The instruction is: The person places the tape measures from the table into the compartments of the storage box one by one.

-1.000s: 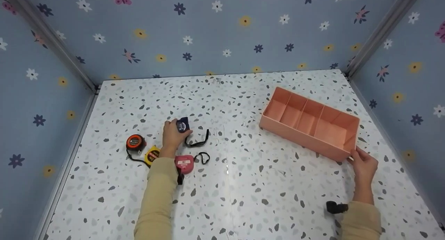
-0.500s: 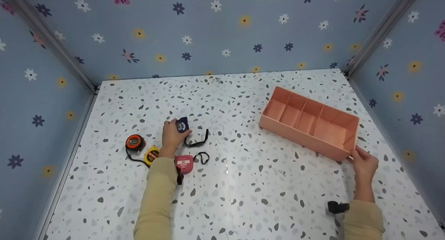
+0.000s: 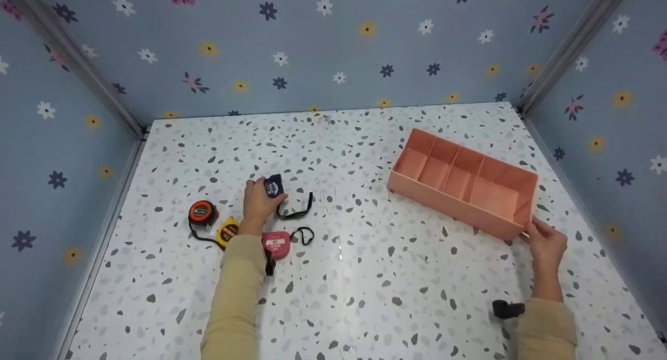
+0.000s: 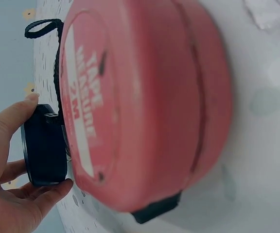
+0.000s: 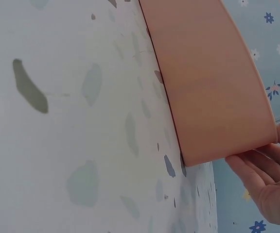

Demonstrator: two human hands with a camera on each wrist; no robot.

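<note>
My left hand [image 3: 259, 203] grips a dark blue tape measure [image 3: 272, 186] between thumb and fingers on the speckled table, its black wrist strap [image 3: 297, 214] lying to the right. In the left wrist view, the pink tape measure [image 4: 130, 97] fills the foreground and the dark one [image 4: 45, 150] sits in the fingers behind it. At the right, my right hand [image 3: 545, 248] holds the near right corner of a salmon-pink divided box [image 3: 453, 206], thumb at the rim and fingers against the end wall. The right wrist view shows the box's long side [image 5: 213, 87] standing on the table.
Left of my left forearm lie an orange-and-black tape measure [image 3: 202, 212] and a yellow one [image 3: 227, 232], partly behind the arm. Flower-patterned walls [image 3: 333, 47] close off the back and both sides of the white speckled table [image 3: 365, 287]. The box's compartments hold nothing.
</note>
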